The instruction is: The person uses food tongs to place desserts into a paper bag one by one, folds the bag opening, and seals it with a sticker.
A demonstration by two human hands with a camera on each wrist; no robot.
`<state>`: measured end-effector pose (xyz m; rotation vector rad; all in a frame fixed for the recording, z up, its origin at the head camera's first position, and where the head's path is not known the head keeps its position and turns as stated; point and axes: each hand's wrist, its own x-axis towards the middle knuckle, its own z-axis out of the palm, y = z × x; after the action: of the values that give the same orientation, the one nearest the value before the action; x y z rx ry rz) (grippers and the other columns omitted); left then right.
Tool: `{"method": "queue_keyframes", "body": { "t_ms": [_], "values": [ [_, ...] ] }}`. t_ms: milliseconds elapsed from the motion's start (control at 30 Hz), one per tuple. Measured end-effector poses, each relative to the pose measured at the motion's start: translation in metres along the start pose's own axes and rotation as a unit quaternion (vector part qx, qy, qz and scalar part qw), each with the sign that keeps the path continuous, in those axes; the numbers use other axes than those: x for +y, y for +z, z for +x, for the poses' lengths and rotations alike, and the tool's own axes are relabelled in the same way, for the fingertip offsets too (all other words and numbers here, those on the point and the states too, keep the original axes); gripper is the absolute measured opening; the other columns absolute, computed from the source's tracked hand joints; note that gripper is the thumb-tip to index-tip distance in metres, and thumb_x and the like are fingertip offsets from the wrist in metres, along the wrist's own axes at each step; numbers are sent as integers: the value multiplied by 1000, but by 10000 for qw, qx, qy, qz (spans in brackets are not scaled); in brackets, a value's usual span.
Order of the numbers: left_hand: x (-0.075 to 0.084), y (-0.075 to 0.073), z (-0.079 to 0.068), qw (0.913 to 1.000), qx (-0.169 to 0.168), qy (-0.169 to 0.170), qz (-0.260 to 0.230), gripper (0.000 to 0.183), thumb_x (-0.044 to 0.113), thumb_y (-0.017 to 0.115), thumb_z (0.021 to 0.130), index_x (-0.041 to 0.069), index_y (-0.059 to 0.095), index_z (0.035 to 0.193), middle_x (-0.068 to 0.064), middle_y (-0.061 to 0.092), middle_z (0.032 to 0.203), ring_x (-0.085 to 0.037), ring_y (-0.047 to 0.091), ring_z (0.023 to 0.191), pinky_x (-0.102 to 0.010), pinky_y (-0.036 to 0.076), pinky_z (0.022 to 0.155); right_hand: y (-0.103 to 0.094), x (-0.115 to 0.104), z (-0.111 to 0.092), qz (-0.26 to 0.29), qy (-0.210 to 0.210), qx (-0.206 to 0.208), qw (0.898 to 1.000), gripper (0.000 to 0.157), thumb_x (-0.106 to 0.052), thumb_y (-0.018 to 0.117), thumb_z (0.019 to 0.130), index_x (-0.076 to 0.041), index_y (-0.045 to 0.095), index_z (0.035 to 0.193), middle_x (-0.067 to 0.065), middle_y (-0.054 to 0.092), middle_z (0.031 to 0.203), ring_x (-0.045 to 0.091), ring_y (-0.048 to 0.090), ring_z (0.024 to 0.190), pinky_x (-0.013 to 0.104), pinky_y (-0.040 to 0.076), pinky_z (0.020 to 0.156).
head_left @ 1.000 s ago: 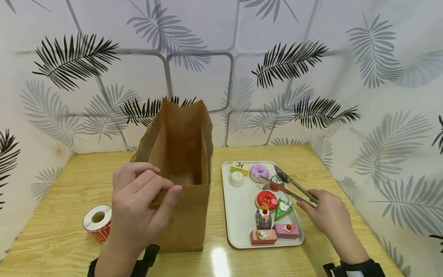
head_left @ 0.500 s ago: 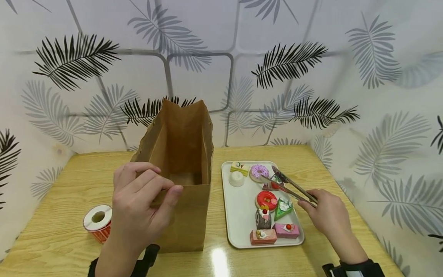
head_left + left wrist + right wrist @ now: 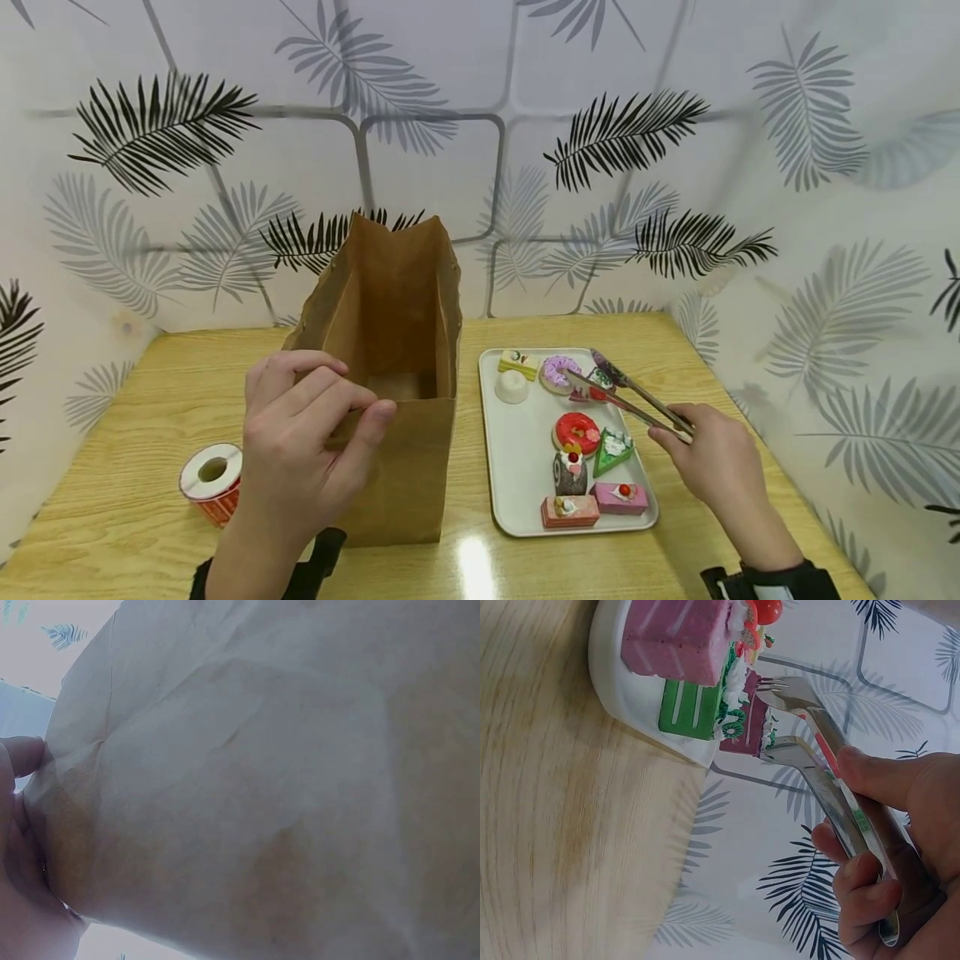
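Observation:
A brown paper bag (image 3: 405,475) stands upright with its mouth spread. My left hand (image 3: 307,433) pinches the bag's near left rim between thumb and fingers; crumpled paper fills most of the left wrist view. In my right hand (image 3: 720,458) is a pair of metal tongs (image 3: 829,799), gripped near the closed end. Their tips straddle a dark-red triangular cake slice (image 3: 746,727) at the back right of the white tray (image 3: 525,450). Whether both tips touch the slice I cannot tell. Beside it lies a purple donut (image 3: 557,377).
Also on the tray are a red donut (image 3: 576,432), a green triangular cake (image 3: 613,450), a chocolate roll (image 3: 570,477), two pink cakes, a white bun (image 3: 512,387) and a yellow cake (image 3: 517,364). A roll of labels (image 3: 212,479) stands left of the bag.
The tongs have shifted slightly around the dark-red cake slice, and my right hand has moved a little up and right. My left hand stays on the bag.

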<state>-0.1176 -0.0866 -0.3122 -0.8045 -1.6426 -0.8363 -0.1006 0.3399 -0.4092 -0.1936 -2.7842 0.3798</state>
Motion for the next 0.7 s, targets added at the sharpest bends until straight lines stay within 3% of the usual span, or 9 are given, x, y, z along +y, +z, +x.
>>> {"method": "queue_keyframes", "body": {
  "t_ms": [367, 700],
  "values": [
    [1, -2, 0, 10000, -72, -5, -1, 49, 40, 60, 105, 11, 68, 67, -2, 64, 64, -32, 58, 86, -44, 35, 86, -11, -5, 1, 15, -228, 425, 9988, 45, -30, 86, 86, 2, 75, 116, 24, 76, 101, 47, 72, 87, 60, 54, 73],
    [1, -3, 1, 9999, -116, 6, 8, 48, 39, 60, 105, 11, 67, 67, -2, 64, 65, -31, 58, 87, -44, 35, 86, -32, -21, 2, 73, -494, 917, 9945, 44, -27, 88, 84, 0, 76, 116, 24, 76, 103, 48, 72, 85, 58, 53, 67]
  ]
}}
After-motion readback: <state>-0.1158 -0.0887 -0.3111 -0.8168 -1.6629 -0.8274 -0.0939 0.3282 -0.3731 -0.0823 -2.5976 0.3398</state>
